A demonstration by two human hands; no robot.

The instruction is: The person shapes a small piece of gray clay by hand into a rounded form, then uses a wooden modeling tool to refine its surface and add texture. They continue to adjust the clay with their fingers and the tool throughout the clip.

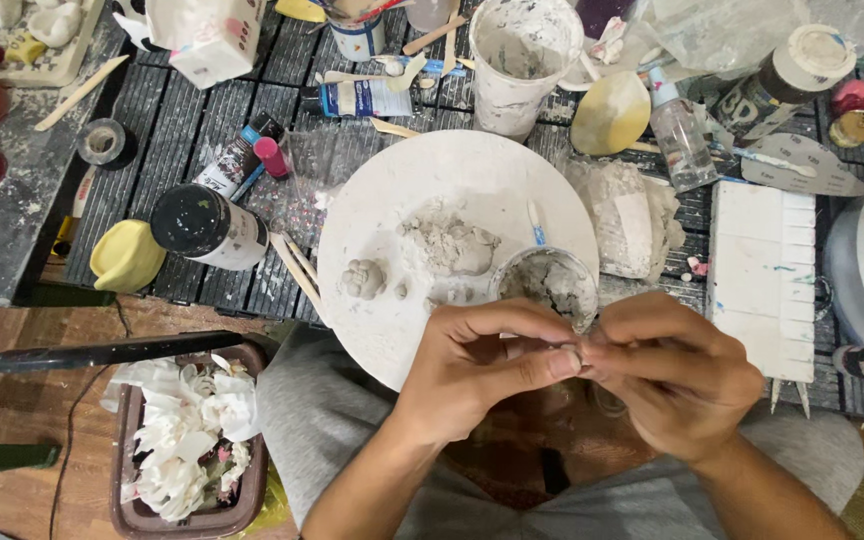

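Below the round white board [472,170], over the person's lap, the two hands meet fingertip to fingertip. Left hand [477,365] and right hand [677,375] are both pinched narrow on a small piece of pale clay [574,350], which shows only as a sliver between the thumbs and forefingers; its shape cannot be made out.

Just above the hands, a small cup [550,285] smeared with grey clay rests on the board's lower right edge. Near the middle of the board lies a crumbly lump of grey clay [450,243], and to its left sits a small shaped clay bud [363,279]. Two flat wooden sticks [295,265] lean at the board's left rim.

Farther out on the dark slatted bench [177,120] stand a black-capped paint bottle [207,227] lying on its side, a yellow rounded piece [127,257], and a tall white tub [517,62] crusted with clay. To the right lie a ridged white block [762,280] and a clear bottle [679,135].

At the lower left, a brown tray [127,480] holds white clay flowers [192,430].
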